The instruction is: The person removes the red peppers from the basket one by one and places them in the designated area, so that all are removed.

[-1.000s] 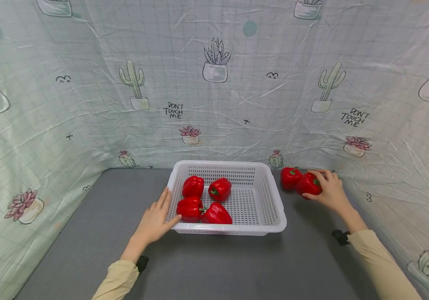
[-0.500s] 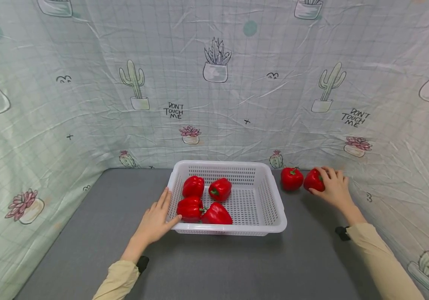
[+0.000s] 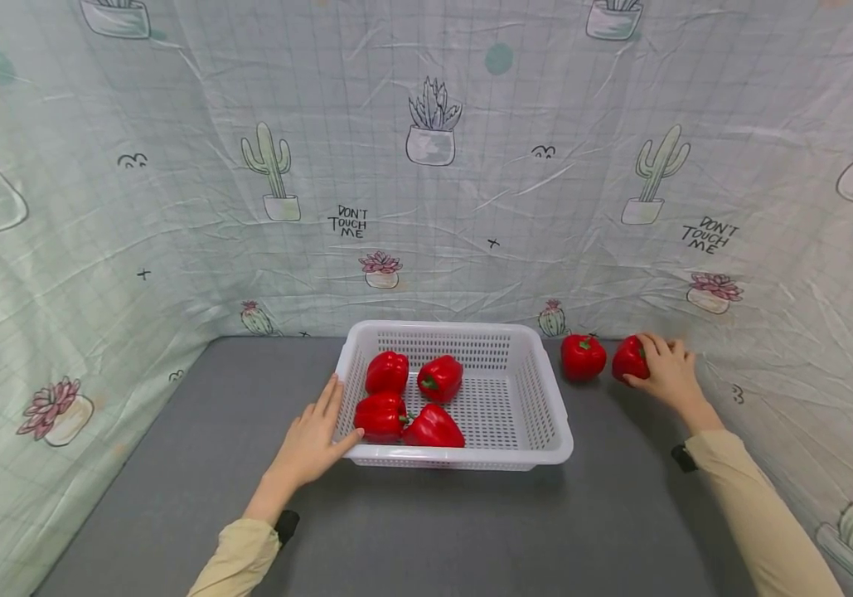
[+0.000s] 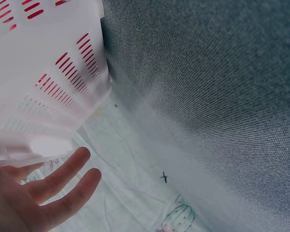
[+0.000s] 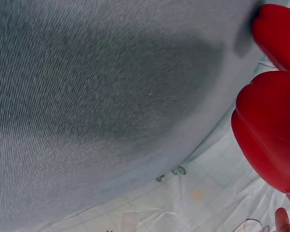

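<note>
My right hand [image 3: 668, 373] grips a red bell pepper [image 3: 629, 359] at the back right, with the fingers over its right side and the thumb at its front. In the right wrist view this bell pepper [image 5: 273, 130] fills the right edge, and most of the hand is out of frame. A second red bell pepper [image 3: 583, 358] sits just left of it, stem up. My left hand [image 3: 310, 439] rests on the left rim of a white perforated plastic basket [image 3: 471, 455], fingers straight along it and thumb at the front corner. In the left wrist view the fingers [image 4: 70, 169] extend past the rim.
Several red bell peppers [image 3: 435, 427] lie in the left half of the basket. The grey table [image 3: 471, 531] ends at a cloth backdrop [image 3: 471, 191] printed with potted cacti, which stands behind and along both sides. The right forearm runs close to the right cloth.
My right hand has moved right with the bell pepper, opening a gap between it and the second bell pepper. The left hand and the basket hold their places.
</note>
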The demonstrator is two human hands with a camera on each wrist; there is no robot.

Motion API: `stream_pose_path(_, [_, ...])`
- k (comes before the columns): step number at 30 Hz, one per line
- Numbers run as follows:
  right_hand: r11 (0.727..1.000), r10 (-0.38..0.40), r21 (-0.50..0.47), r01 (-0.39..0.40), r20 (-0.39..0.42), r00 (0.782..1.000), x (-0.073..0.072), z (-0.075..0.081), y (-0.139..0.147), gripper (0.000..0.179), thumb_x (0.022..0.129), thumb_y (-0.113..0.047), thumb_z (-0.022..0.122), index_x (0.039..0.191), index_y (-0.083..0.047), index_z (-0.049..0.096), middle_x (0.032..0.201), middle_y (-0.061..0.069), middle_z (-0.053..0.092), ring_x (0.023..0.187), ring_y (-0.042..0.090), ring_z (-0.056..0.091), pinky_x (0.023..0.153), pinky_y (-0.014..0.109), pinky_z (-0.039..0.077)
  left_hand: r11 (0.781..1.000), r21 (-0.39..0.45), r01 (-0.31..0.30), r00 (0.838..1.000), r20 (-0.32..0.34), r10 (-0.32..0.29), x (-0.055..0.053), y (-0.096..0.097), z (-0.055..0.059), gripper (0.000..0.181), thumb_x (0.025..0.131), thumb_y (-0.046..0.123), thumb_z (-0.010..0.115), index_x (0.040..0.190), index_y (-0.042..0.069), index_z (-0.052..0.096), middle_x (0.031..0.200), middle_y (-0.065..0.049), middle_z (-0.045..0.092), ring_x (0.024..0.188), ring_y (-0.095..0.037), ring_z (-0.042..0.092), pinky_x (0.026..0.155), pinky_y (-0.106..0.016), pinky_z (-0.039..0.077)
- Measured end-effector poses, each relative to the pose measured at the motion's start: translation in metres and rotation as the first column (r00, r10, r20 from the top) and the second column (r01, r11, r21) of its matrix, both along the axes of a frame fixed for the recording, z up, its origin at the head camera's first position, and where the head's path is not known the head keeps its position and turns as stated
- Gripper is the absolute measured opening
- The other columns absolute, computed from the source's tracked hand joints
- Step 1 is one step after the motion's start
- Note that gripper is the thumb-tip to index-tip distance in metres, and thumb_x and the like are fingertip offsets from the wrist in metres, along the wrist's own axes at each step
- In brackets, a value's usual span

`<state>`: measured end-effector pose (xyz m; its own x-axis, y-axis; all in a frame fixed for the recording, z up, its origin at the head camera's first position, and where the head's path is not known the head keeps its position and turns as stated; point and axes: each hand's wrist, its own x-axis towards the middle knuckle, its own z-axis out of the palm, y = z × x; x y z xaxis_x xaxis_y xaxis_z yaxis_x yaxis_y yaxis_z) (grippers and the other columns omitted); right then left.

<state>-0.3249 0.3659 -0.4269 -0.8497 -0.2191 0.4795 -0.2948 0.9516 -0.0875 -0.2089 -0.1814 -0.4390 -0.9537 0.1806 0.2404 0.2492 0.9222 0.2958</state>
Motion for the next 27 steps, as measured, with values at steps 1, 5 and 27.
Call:
stream_pose_path(1, [1.000,0.002,0.004,-0.002,0.018,1.000,-0.001,0.000,0.001,0.070,0.065,-0.019,0.075,0.119,0.008,0.040,0.118,0.028,0.041,0.098,0.049,0.032,0.068,0.059,0.025,1.000,0.001,0.002,1.000,-0.002,-0.002,0.000,0.000,0.000,0.081,0.080,0.048,0.052,0.140,0.002,0.023,0.148,-0.015,0.020,0.113,-0.039,0.046,0.085,-0.060,0.040])
stream_pose_path(5, [0.999,0.010,0.035,-0.013,0.075,0.997,-0.008,-0.001,0.005,0.069,0.067,-0.017,0.073,0.121,0.010,0.038,0.118,0.031,0.038,0.099,0.052,0.031,0.069,0.063,0.026,1.000,-0.002,0.006,1.000,-0.007,-0.006,-0.003,0.000,0.001,0.081,0.080,0.048,0.053,0.140,0.002,0.023,0.148,-0.015,0.020,0.113,-0.039,0.046,0.086,-0.060,0.040])
stream_pose_path(27, [0.999,-0.023,0.054,0.007,0.305,0.952,-0.028,-0.013,-0.001,0.069,0.072,-0.012,0.068,0.128,0.005,0.032,0.114,0.033,0.031,0.105,0.053,0.035,0.073,0.066,0.027,1.000,0.013,-0.012,1.000,0.014,0.011,0.000,0.000,0.000,0.081,0.080,0.047,0.054,0.141,0.003,0.023,0.148,-0.014,0.021,0.113,-0.040,0.046,0.087,-0.061,0.039])
